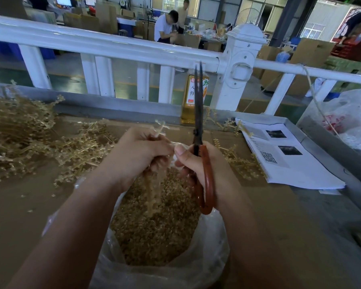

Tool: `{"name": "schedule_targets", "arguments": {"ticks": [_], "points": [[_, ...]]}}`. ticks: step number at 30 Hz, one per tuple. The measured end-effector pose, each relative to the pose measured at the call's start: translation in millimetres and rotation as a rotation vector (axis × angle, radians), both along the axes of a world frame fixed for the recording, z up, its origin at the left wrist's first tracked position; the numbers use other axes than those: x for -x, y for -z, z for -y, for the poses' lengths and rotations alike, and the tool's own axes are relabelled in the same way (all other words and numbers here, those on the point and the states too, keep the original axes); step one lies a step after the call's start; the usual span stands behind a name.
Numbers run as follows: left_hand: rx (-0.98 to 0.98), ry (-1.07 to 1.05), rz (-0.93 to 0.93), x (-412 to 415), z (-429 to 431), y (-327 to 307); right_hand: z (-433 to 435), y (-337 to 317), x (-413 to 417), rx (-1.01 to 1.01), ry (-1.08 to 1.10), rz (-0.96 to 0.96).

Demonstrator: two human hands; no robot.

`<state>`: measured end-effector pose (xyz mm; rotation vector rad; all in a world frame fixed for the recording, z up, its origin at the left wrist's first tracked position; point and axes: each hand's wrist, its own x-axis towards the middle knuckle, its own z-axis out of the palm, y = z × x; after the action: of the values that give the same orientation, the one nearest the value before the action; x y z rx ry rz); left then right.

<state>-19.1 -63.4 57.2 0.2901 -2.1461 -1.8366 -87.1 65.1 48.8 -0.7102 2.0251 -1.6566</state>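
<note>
My left hand (140, 151) grips a tan plastic sprue strip (154, 184) that runs from above the fist down toward the bag, blurred by motion. My right hand (202, 163) holds red-handled scissors (198, 126), their dark blades closed and pointing up. The right thumb and fingertips touch the strip beside my left hand. Below both hands a clear plastic bag (208, 247) stands open, filled with small tan plastic pieces (154, 230).
A heap of tan sprue strips (19, 134) covers the cardboard-topped table at left. Printed papers (283, 157) lie at right, with more clear plastic bags (346, 122) beyond them. A yellow bottle (190, 97) stands by the white railing (117, 46). People work in the background.
</note>
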Motion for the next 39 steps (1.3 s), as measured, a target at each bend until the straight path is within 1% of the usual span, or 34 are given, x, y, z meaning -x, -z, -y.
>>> {"name": "schedule_targets", "arguments": {"ticks": [3, 5, 10, 12, 14, 16, 18, 20, 26, 30, 32, 36, 37, 39], "points": [[0.053, 0.043, 0.055, 1, -4, 0, 1, 1, 3, 0.057, 0.089, -0.064], [0.045, 0.041, 0.07, 0, -4, 0, 0, 0, 3, 0.069, 0.083, -0.071], [0.05, 0.083, 0.093, 1, -3, 2, -1, 0, 3, 0.164, 0.055, 0.043], [0.035, 0.079, 0.113, 2, -4, 1, 0, -1, 3, 0.146, 0.059, 0.046], [-0.023, 0.063, 0.15, 3, -3, 1, 0, -1, 2, 0.127, 0.041, 0.042], [-0.103, 0.052, 0.196, 2, 0, 0, -1, -1, 1, 0.115, -0.02, 0.037], [-0.121, 0.063, 0.241, 0, 4, -2, -2, 0, 0, 0.08, -0.093, 0.002], [-0.122, 0.067, 0.265, -3, 6, -4, -2, 2, -1, 0.064, -0.122, -0.034], [-0.163, 0.185, 0.243, -3, 5, -5, 0, 2, -2, 0.089, -0.043, -0.039], [-0.212, 0.253, 0.225, -5, 6, -6, -1, 0, -2, 0.109, -0.049, -0.06], [-0.257, 0.191, 0.171, -5, 5, -7, -1, 0, -3, 0.101, -0.047, -0.037], [-0.304, -0.113, 0.019, 1, 7, -2, -2, 0, -3, 0.048, -0.034, 0.027], [-0.338, -0.173, -0.018, 1, 7, -2, -2, 1, -3, 0.022, -0.047, 0.008], [-0.396, -0.275, -0.078, 2, 8, -3, 1, 4, -1, -0.073, -0.07, -0.124]]}}
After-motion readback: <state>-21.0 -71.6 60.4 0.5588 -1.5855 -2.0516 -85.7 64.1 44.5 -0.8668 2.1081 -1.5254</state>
